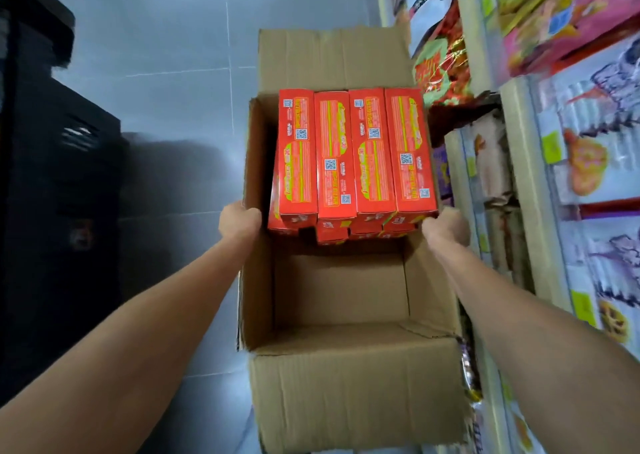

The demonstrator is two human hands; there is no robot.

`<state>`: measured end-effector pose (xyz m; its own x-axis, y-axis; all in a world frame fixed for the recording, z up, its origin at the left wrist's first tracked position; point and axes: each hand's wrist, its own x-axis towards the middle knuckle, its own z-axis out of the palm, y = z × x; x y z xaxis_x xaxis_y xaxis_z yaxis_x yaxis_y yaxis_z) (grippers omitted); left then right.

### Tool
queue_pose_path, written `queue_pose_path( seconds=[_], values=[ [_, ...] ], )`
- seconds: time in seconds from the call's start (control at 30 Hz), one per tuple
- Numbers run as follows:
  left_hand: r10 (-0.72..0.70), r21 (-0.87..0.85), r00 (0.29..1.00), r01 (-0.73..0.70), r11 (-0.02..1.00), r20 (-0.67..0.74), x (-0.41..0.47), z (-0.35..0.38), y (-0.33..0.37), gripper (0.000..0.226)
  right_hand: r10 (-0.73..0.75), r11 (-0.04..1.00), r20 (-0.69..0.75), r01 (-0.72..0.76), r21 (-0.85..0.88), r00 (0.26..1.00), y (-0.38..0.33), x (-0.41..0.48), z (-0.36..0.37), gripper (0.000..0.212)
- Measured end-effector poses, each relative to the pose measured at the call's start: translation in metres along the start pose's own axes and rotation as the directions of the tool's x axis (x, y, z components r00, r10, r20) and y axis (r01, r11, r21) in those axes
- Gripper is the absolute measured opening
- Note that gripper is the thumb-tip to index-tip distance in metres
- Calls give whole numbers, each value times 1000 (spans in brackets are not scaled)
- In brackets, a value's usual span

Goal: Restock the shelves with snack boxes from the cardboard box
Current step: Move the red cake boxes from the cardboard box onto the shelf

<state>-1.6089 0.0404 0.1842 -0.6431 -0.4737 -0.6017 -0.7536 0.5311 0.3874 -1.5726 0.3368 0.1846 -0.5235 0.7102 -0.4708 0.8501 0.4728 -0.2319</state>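
Observation:
An open brown cardboard box [339, 291] stands on the tiled floor below me, its flaps folded out. Several red snack boxes [353, 156] lie side by side in its far half, with more red boxes partly hidden beneath them. The near half of the box is bare cardboard. My left hand [240, 220] grips the box's left wall beside the outer red box. My right hand [446, 227] is closed over the right wall, at the near end of the rightmost red box.
Shelves [519, 163] packed with colourful snack bags and packets run along the right side, close to the box. A dark cabinet or crate stack [52, 176] stands at the left. Grey tiled floor [173, 55] lies between them.

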Motion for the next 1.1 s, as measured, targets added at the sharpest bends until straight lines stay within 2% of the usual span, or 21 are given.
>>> queue_pose_path(
  seconds=[0.2, 0.3, 0.43, 0.53, 0.67, 0.93, 1.1],
  values=[
    [-39, -15, 999, 39, 999, -8, 74, 83, -10, 9, 0, 998, 11, -1, 58, 1000, 7, 80, 87, 17],
    [-55, -72, 998, 56, 996, 12, 107, 122, -18, 9, 5, 999, 2, -5, 34, 1000, 15, 112, 127, 17],
    [-87, -106, 996, 87, 991, 0, 145, 176, -36, 19, 11, 1000, 11, -11, 21, 1000, 33, 156, 178, 21],
    [-115, -131, 993, 114, 985, 0, 161, 207, -49, 23, 1, 1000, 27, -1, 5, 1000, 39, 177, 197, 21],
    [-147, -120, 989, 145, 982, -3, 179, 240, -62, 14, -20, 1000, 33, 20, 12, 999, 47, 200, 214, 22],
    [-118, -112, 993, 118, 987, 10, 196, 290, -61, 21, -18, 997, 28, 16, 70, 999, 68, 236, 241, 26],
    [-112, -130, 989, 124, 984, 97, 192, 307, -58, 24, -123, 990, 6, 124, -71, 992, 76, 249, 242, 20]
  ],
)
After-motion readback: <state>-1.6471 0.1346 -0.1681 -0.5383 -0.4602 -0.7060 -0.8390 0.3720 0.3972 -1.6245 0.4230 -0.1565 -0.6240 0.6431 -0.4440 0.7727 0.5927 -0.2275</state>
